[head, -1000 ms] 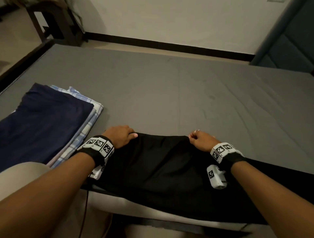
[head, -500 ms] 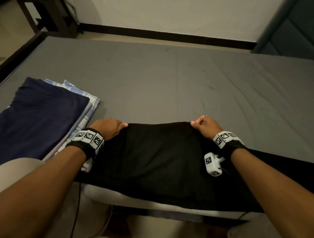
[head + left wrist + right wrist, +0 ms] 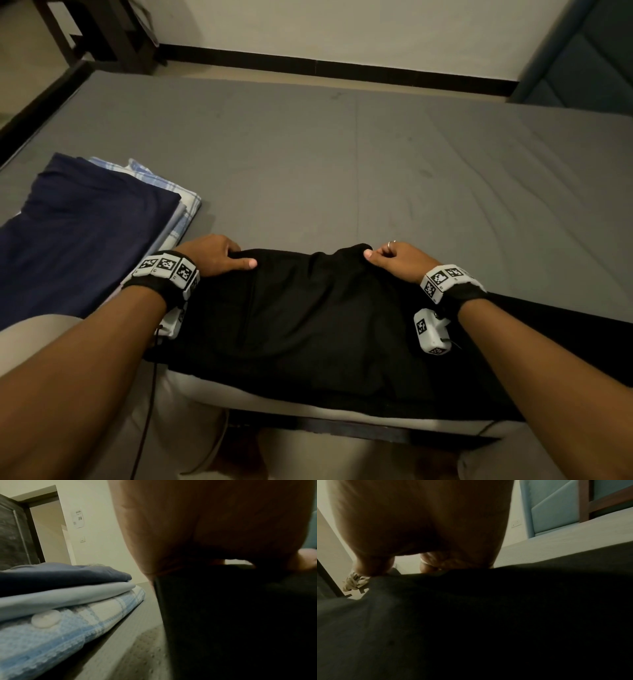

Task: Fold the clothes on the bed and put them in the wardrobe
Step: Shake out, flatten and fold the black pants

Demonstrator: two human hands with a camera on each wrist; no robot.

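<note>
Hands (image 3: 212,255) slid fwd w/ black garment (image 3: 308,318) | folded stack (image 3: 85,233) left | bed (image 3: 376,164)

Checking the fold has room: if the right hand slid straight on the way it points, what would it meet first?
Nothing nearby, apparently: past the right hand, gripping the black garment, lies only bare grey sheet until the far edge of the bed.

A bedroom: grey-sheeted bed (image 3: 342,154), padded headboard (image 3: 582,58).

Pale wall (image 3: 342,31), black skirting (image 3: 325,66), perhaps teal headboard (image 3: 582,61)
</note>
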